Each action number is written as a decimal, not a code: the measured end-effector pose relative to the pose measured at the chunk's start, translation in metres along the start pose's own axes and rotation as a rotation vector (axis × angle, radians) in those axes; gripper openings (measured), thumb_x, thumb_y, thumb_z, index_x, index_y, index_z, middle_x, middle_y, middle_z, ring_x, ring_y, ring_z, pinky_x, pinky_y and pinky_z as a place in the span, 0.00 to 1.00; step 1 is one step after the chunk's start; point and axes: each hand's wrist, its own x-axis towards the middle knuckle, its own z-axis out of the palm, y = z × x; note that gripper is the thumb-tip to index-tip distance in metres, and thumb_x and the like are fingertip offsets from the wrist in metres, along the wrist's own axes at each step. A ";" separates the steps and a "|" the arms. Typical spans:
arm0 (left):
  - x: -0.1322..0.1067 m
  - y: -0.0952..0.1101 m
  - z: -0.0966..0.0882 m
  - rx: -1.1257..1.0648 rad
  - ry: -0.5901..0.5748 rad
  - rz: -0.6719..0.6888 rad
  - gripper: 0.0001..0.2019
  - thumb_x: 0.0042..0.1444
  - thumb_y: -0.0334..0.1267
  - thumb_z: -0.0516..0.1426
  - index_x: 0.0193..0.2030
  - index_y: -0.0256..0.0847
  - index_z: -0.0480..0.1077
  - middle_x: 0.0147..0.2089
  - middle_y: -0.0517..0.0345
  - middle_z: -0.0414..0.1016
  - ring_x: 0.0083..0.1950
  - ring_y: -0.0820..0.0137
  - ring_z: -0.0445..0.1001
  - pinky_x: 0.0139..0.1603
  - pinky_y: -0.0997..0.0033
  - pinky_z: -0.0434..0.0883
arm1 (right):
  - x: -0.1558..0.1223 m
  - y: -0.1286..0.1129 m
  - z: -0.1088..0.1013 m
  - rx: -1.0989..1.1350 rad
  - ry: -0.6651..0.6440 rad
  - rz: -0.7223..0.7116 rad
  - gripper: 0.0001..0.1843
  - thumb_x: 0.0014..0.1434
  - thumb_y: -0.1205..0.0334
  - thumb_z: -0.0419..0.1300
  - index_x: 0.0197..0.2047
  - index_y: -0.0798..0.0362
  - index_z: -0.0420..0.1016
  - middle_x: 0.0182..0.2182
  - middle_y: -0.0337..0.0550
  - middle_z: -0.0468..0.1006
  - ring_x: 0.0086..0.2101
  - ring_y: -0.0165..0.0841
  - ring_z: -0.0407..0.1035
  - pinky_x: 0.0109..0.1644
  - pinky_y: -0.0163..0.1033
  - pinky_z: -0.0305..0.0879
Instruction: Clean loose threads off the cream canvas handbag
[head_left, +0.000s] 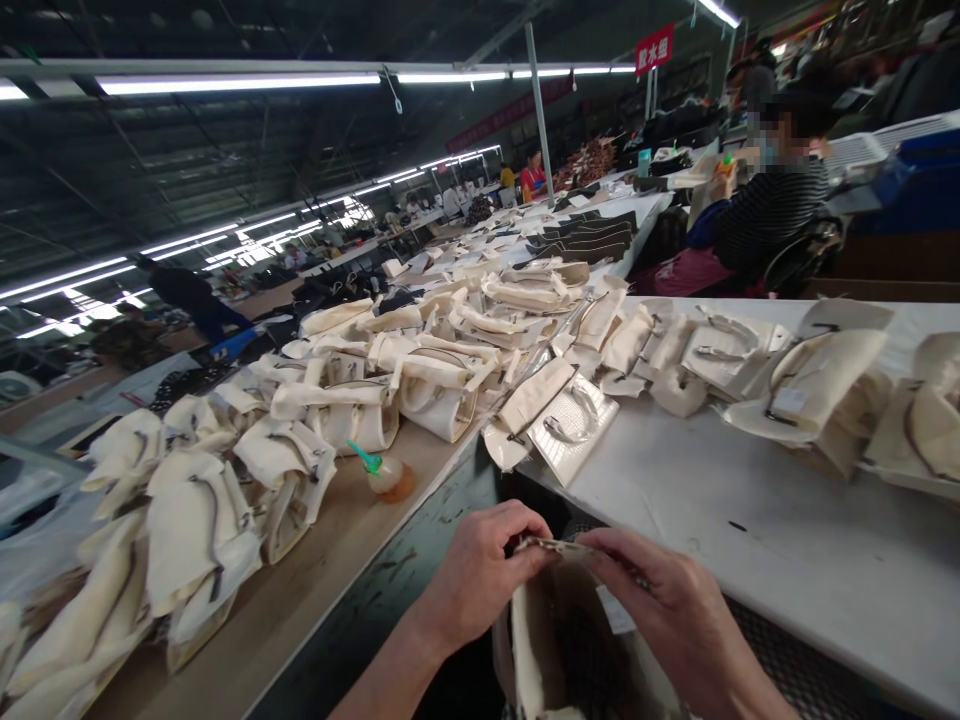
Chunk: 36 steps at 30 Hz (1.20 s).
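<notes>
A cream fabric bag piece (529, 650) hangs below my two hands, its dark inside facing up and a small white label (615, 610) on its inner side. My left hand (487, 560) pinches the top edge between thumb and fingers. On the same edge, a short way to the right, my right hand (660, 590) is closed with its fingers along the rim. The lower part of the piece is cut off by the frame. Close beyond my hands, another cream bag with a clear-wrapped handle (574, 425) lies at the table corner.
Several cream bag pieces (352, 400) crowd the brown table at left, with a green-tipped glue bottle (390, 478) near its edge. More bags (814, 385) line the white table (697, 500) at right. A seated person in a striped top (772, 205) works beyond it.
</notes>
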 end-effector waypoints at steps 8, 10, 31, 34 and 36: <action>0.008 -0.007 -0.006 -0.060 -0.087 -0.056 0.01 0.55 0.34 0.64 0.33 0.40 0.78 0.31 0.63 0.76 0.34 0.72 0.70 0.36 0.74 0.62 | 0.010 -0.006 -0.012 0.097 -0.114 0.063 0.14 0.64 0.49 0.54 0.41 0.43 0.80 0.27 0.32 0.77 0.30 0.32 0.70 0.35 0.35 0.62; 0.009 -0.009 -0.007 -0.081 -0.113 -0.078 0.01 0.54 0.34 0.64 0.34 0.40 0.79 0.30 0.63 0.76 0.34 0.72 0.70 0.35 0.75 0.61 | 0.012 -0.006 -0.015 0.118 -0.146 0.070 0.14 0.63 0.50 0.55 0.40 0.44 0.80 0.27 0.33 0.77 0.30 0.32 0.69 0.35 0.35 0.61; 0.062 -0.051 -0.007 -0.524 -0.492 -0.186 0.08 0.43 0.35 0.66 0.32 0.35 0.80 0.28 0.60 0.75 0.30 0.74 0.67 0.34 0.76 0.64 | 0.057 0.017 -0.034 0.474 -0.501 0.109 0.10 0.55 0.57 0.64 0.38 0.52 0.83 0.30 0.37 0.77 0.33 0.32 0.65 0.40 0.36 0.59; 0.069 -0.057 -0.009 -0.542 -0.538 -0.196 0.09 0.42 0.35 0.66 0.32 0.35 0.80 0.28 0.59 0.76 0.30 0.73 0.68 0.35 0.76 0.65 | 0.061 0.018 -0.033 0.486 -0.511 0.124 0.11 0.55 0.57 0.65 0.38 0.53 0.83 0.29 0.38 0.77 0.33 0.32 0.64 0.39 0.36 0.58; 0.072 -0.059 -0.011 -0.543 -0.566 -0.197 0.10 0.43 0.35 0.66 0.34 0.35 0.80 0.30 0.58 0.77 0.32 0.72 0.69 0.37 0.75 0.65 | 0.062 0.018 -0.033 0.494 -0.514 0.131 0.11 0.55 0.56 0.65 0.38 0.54 0.82 0.30 0.38 0.77 0.33 0.32 0.64 0.40 0.35 0.58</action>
